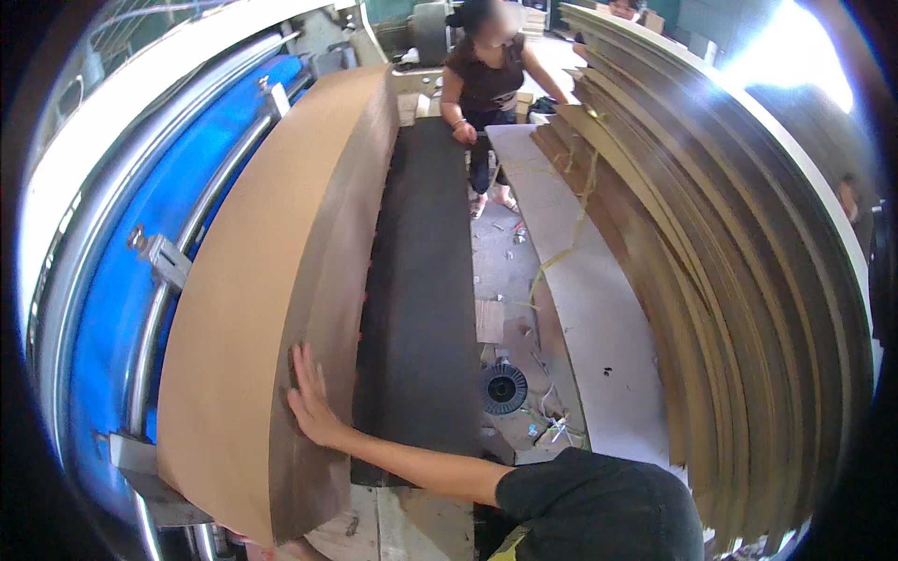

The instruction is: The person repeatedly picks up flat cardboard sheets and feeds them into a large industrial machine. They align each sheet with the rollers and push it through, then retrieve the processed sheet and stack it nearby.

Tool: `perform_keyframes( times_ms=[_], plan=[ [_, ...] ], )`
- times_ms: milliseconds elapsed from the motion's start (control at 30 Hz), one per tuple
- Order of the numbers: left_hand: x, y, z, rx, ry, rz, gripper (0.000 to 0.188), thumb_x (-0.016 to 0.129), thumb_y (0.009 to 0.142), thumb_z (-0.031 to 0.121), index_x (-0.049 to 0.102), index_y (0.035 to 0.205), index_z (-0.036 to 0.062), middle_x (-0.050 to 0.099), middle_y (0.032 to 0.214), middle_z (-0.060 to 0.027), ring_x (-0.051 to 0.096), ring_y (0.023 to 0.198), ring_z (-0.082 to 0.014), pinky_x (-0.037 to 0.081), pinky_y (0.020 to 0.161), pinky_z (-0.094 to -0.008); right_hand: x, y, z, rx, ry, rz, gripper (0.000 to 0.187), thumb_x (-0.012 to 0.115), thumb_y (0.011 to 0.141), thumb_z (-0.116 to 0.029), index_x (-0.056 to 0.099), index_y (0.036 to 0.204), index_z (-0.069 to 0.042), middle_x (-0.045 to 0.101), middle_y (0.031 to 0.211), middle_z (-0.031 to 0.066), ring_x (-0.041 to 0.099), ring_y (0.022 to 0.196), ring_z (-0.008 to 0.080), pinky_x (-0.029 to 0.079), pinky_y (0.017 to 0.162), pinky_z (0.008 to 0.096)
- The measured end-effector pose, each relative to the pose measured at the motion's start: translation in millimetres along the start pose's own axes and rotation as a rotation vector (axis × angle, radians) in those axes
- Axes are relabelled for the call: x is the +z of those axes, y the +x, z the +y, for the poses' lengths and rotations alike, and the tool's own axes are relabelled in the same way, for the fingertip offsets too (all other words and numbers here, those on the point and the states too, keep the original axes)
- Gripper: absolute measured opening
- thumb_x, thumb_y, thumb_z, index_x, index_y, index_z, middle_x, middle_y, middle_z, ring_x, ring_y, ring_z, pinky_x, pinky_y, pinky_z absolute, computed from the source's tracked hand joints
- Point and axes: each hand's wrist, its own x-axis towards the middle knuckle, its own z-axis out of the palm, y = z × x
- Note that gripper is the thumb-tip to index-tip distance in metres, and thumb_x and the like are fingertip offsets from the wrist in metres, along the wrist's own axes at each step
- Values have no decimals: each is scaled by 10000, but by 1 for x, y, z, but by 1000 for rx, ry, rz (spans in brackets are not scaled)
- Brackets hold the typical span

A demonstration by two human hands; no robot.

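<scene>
A tall stack of brown cardboard sheets (253,280) stands on edge along the left, its long side of packed edges facing right. My right hand (313,407) lies flat against that side near the close end, fingers stretched out and a little apart. It grips nothing. My right forearm reaches across from the lower right, over the near end of a long black belt or board (426,280) beside the stack. A small patch of skin shows under the stack's near end at the lower edge, perhaps my left arm; my left hand itself is hidden.
Left of the stack runs a machine with a blue roller (154,252) and metal bars. A pale board (599,318) and a high pile of cardboard sheets (739,280) stand right. A black round spool (503,389) and scraps lie between. Another person (486,79) stands at the far end.
</scene>
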Motion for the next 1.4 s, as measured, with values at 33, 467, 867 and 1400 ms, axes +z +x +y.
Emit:
perform_keyframes(
  times_ms=[33,467,867,1400],
  plan=[
    [-1,1,0,5,-10,-5,683,345,1044,503,218,1544,56,257,1608,-146,279,1465,-302,207,1211,-458,-13,-16,1,-77,-20,-22,695,357,1049,-261,40,1613,-8,-39,1687,211,-42,1564,351,-25,1243,480],
    [-12,17,-16,-66,-74,-82,588,360,1062,413,322,1495,19,343,1558,-172,366,1416,-319,271,1182,-457,-334,-362,-42,374,-473,314,620,355,1078,-218,120,1586,49,196,1645,252,186,1534,339,162,1234,388],
    [-28,-9,63,42,13,224,510,374,1078,331,418,1450,-16,422,1513,-195,446,1371,-335,330,1156,-456,-349,-396,-73,191,-403,439,628,381,1086,-294,170,1581,30,311,1591,261,371,1453,362,285,1188,424],
    [-120,-296,368,-375,-1235,-2135,380,523,1047,266,555,1217,-72,665,1132,-255,687,1045,-346,544,975,-462,-421,-540,-436,-684,-599,765,415,502,1028,-337,619,1244,-3,676,1218,168,615,1189,354,460,1038,495]
  ],
)
